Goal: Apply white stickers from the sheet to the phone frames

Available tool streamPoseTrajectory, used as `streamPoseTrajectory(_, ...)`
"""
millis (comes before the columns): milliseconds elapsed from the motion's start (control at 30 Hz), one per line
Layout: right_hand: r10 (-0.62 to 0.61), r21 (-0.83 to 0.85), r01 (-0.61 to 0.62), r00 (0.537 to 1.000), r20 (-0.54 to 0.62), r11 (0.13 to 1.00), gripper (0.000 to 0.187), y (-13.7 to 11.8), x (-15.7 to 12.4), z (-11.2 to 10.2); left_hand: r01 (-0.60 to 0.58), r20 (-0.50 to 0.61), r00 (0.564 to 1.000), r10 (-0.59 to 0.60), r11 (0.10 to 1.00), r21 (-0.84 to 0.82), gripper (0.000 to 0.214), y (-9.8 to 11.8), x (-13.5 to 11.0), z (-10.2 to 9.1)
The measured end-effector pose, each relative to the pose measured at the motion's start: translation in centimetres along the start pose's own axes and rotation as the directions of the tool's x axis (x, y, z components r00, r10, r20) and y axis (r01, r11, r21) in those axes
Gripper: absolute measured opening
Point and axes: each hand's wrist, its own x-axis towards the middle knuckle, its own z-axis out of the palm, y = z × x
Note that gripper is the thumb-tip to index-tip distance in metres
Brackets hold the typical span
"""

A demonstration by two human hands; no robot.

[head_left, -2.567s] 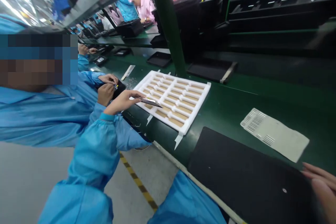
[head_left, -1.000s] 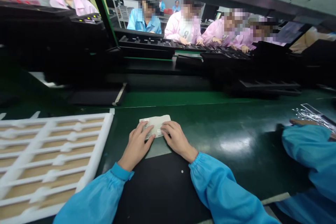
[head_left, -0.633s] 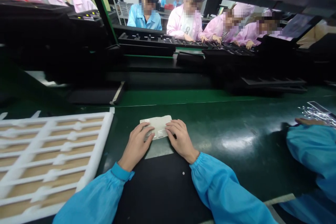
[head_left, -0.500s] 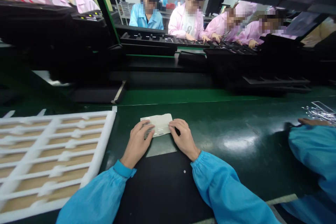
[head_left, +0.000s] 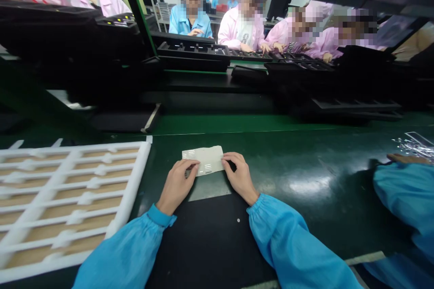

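Observation:
A thin grey-white plate (head_left: 206, 159) with slotted vents lies on the green belt (head_left: 291, 162), its near edge raised over a flat grey sheet (head_left: 210, 188). My left hand (head_left: 176, 184) grips the plate's left end, fingers curled over the vents. My right hand (head_left: 240, 177) pinches the plate's right edge, fingers bent. Both wrists rest above a black mat (head_left: 206, 239) at the belt's near edge.
A white foam tray (head_left: 132, 180) with long tan-floored slots lies at the left. A co-worker's blue sleeve (head_left: 403, 194) and hand reach in at the right, by shiny small parts (head_left: 412, 145). Black trays (head_left: 125, 122) line the far side; people in pink and blue coats sit beyond.
At first I looked left, my left hand over the foam tray with a dark strip. Since then both hands hold the vented plate; its near edge has lifted and my right fingers curled tighter.

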Motion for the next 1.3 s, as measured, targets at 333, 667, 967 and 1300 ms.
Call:
streamPoseTrajectory(333, -0.002, 0.010, 0.002, 1.000, 0.008, 1.000, 0.012, -0.02, 0.03, -0.04, -0.007, -0.030, 1.000, 0.006, 1.000, -0.015, 0.024, 0.11, -0.03, -0.08)
streamPoseTrajectory(667, -0.002, 0.013, 0.001, 1.000, 0.005, 1.000, 0.012, 0.13, -0.01, 0.06, -0.002, -0.034, 0.999, 0.001, 1.000, -0.022, 0.024, -0.50, 0.02, 0.30)
streamPoseTrajectory(967, 0.001, 0.018, -0.001, 1.000, 0.015, 1.000, 0.011, 0.17, -0.03, 0.01, 0.000, -0.009, 1.000, -0.001, 1.000, -0.010, 0.026, -0.29, 0.08, 0.13)
streamPoseTrajectory(1300, 0.002, 0.022, -0.002, 1.000, 0.016, 1.000, 0.011, 0.21, -0.04, 0.01, 0.012, -0.006, 1.000, -0.012, 1.000, -0.010, 0.026, -0.30, 0.09, 0.11)
